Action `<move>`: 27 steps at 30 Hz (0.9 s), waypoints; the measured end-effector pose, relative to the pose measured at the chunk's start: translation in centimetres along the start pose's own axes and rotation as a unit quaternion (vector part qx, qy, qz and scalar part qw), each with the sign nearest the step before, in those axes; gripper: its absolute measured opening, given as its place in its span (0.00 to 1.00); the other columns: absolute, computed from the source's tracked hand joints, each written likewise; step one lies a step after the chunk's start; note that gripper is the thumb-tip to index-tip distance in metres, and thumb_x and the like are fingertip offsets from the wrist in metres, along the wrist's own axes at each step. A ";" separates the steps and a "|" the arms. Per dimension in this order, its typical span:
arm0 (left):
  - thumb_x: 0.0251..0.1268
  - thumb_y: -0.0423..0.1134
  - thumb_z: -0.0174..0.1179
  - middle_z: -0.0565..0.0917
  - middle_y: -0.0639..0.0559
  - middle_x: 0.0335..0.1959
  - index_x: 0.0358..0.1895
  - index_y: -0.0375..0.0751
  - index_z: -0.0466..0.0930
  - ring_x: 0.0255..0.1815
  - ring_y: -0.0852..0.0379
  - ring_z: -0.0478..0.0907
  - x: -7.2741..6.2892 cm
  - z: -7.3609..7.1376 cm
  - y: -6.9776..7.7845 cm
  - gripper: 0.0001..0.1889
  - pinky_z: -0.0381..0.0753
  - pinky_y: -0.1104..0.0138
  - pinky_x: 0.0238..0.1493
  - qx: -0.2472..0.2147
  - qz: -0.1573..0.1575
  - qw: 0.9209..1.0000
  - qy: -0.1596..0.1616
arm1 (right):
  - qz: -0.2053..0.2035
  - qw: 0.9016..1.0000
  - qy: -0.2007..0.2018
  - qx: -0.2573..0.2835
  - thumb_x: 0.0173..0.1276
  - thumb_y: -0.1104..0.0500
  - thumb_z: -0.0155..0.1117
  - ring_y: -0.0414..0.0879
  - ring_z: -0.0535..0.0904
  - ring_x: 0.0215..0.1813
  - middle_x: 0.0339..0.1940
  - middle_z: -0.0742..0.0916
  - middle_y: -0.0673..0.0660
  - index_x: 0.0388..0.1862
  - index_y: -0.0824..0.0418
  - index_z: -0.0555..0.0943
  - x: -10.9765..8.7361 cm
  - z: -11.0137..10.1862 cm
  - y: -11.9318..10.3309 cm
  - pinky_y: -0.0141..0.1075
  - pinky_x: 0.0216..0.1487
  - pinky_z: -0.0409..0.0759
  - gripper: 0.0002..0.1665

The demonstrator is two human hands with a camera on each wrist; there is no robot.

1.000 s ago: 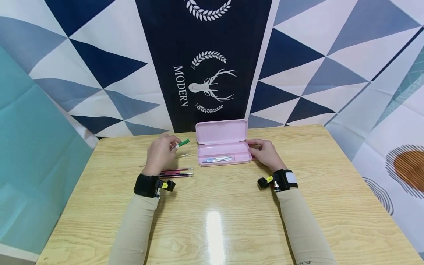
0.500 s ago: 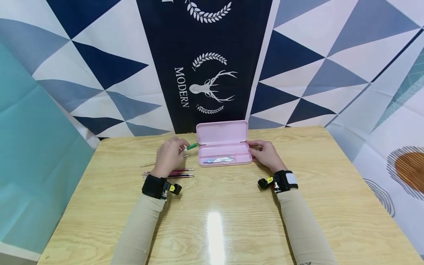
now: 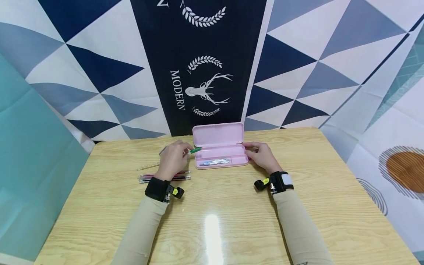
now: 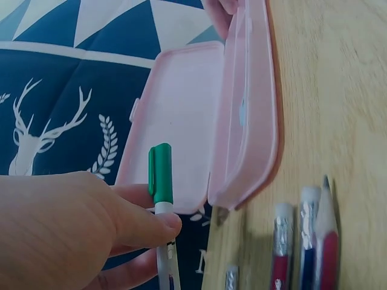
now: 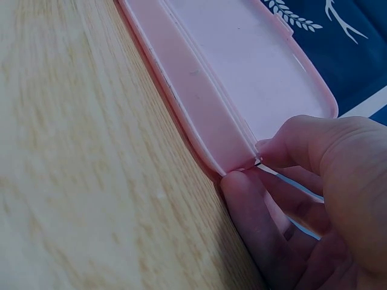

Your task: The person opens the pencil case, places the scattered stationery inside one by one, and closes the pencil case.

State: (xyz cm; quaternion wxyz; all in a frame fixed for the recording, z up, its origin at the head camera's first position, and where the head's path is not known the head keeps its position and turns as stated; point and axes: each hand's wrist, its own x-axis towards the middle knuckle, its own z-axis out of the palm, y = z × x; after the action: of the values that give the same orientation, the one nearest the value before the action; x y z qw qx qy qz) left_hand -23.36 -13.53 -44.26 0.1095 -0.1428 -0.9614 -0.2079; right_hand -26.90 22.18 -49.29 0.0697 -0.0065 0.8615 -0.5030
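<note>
My left hand [image 3: 173, 158] pinches a pen [image 4: 162, 175] with a green cap and a whitish barrel between thumb and fingers, cap pointing away. In the head view the cap overlaps the left end of an open pink pencil case [image 3: 218, 135], whose lid stands up at the back. A slim blue-and-white item [image 3: 215, 162] lies in its front compartment. At the case's right end, my right hand [image 3: 261, 156] holds the corner, thumb by the hinge and fingers against the end wall [image 5: 242, 169].
Several pencils [image 3: 145, 179] lie on the wooden table [image 3: 232, 206] beneath and beside the left wrist. Farther back lies a tan pencil [image 3: 148, 167], partly hidden by the left hand. A patterned cloth [image 3: 212, 44] hangs right behind the table's back edge.
The left hand has carried the pen rightward to the pencil case, its cap now overlapping the case's left end. The right hand stays at the case's right end.
</note>
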 end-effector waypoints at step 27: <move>0.71 0.27 0.71 0.91 0.47 0.44 0.52 0.44 0.96 0.40 0.50 0.85 1.2 2.0 2.3 0.12 0.82 0.60 0.38 -0.021 0.061 0.998 -0.008 | 0.004 1.000 0.003 0.002 0.86 0.62 0.64 0.45 0.83 0.44 0.70 0.86 0.72 0.78 0.62 0.82 0.1 0.1 0.1 0.26 0.39 0.87 0.25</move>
State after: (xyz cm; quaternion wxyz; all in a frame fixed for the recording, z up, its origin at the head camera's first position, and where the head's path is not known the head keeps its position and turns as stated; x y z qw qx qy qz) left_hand -24.08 -10.36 -44.83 0.1116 -0.2054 -0.9472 -0.2195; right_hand -26.95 22.09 -49.40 0.0692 -0.0017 0.8607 -0.5045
